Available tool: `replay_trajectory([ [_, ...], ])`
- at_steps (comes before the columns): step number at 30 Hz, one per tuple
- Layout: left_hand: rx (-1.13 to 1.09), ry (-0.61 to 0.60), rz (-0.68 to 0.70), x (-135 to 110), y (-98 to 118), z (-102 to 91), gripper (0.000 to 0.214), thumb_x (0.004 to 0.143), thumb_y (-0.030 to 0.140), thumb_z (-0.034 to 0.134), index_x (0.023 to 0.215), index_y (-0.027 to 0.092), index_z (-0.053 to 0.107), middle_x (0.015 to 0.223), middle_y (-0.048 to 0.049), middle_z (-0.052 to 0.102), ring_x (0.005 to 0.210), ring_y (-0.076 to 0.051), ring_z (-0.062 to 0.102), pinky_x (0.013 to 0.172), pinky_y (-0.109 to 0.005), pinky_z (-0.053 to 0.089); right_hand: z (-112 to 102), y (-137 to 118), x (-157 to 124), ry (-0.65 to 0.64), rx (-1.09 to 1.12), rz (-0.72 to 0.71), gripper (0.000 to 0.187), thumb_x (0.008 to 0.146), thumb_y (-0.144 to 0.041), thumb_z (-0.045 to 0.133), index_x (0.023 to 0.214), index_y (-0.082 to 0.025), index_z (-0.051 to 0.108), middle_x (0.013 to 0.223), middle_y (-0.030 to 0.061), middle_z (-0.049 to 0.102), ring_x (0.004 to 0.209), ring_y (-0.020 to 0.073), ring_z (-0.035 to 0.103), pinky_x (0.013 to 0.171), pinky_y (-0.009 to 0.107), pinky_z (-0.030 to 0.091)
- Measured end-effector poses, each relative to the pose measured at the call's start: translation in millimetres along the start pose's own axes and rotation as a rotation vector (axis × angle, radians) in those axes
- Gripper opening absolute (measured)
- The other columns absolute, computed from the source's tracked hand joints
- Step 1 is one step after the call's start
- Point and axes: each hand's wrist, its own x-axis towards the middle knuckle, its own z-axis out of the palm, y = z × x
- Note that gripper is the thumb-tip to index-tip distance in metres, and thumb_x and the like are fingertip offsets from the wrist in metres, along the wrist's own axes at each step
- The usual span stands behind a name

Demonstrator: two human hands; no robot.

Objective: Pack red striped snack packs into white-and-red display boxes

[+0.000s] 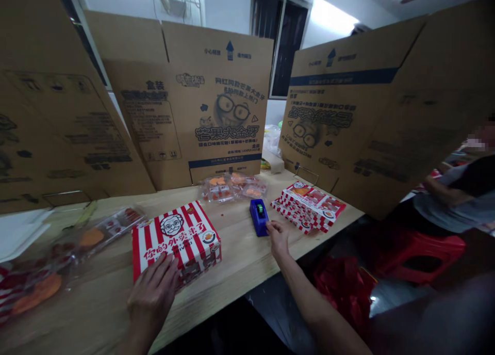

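A red-and-white striped box (181, 231) with a cartoon face and lettering sits closed on the left part of the table. My left hand (157, 283) rests on its near edge, fingers stretched out over the top. My right hand (277, 237) is at the near end of a blue tape dispenser (258, 218) holding a green-cored roll. Its thumb and fingers are pinched together at the dispenser's right side; what lies between them is too small to make out. Just right of the dispenser is a stack of flat striped cartons (309, 205).
Clear packs with orange and red pieces (228, 186) lie behind the dispenser, and more packs (108, 228) lie on the left. Large cardboard sheets (216, 107) wall the table's back and right. A red stool (425, 254) and a seated person (460, 190) are at right.
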Motion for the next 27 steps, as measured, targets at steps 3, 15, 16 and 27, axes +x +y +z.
replay_trajectory([
  [3,-0.015,-0.015,-0.02,-0.7,1.1,-0.6,0.022,0.088,0.016,0.058,0.109,0.015,0.063,0.109,-0.014,0.071,0.106,-0.029,0.065,0.086,-0.04,0.051,-6.1,9.1,-19.9,0.061,0.016,0.052,0.036,0.068,-0.049,0.062,0.067,-0.014,0.067,0.093,0.0106,0.062,0.082,0.02,0.058,0.071,0.031,0.046],
  [15,0.013,-0.073,-0.15,6.8,17.5,-6.8,0.022,0.089,0.015,0.055,0.108,0.014,0.065,0.111,-0.0135,0.07,0.108,-0.026,0.064,0.091,-0.04,0.051,-22.9,-17.6,-37.8,-0.212,-0.044,-0.038,0.038,0.074,-0.054,0.059,0.063,-0.018,0.06,0.085,0.0081,0.06,0.082,0.022,0.055,0.073,0.034,0.045],
  [16,0.012,-0.084,-0.152,7.4,17.7,-6.8,0.021,0.089,0.015,0.054,0.107,0.014,0.066,0.111,-0.013,0.07,0.109,-0.026,0.063,0.091,-0.04,0.051,-19.1,-34.2,-40.1,-0.317,-0.047,-0.084,0.036,0.075,-0.052,0.06,0.064,-0.018,0.061,0.086,0.0081,0.06,0.083,0.0221,0.056,0.074,0.034,0.045],
  [27,0.004,-0.099,-0.199,5.0,19.8,-2.4,0.023,0.089,0.014,0.05,0.107,0.013,0.064,0.108,-0.0125,0.069,0.11,-0.026,0.061,0.09,-0.041,0.051,122.3,-211.9,-78.2,-1.563,-0.569,-1.512,0.016,0.087,-0.028,0.062,0.08,-0.015,0.069,0.096,0.0104,0.061,0.093,0.0231,0.053,0.083,0.036,0.042],
])
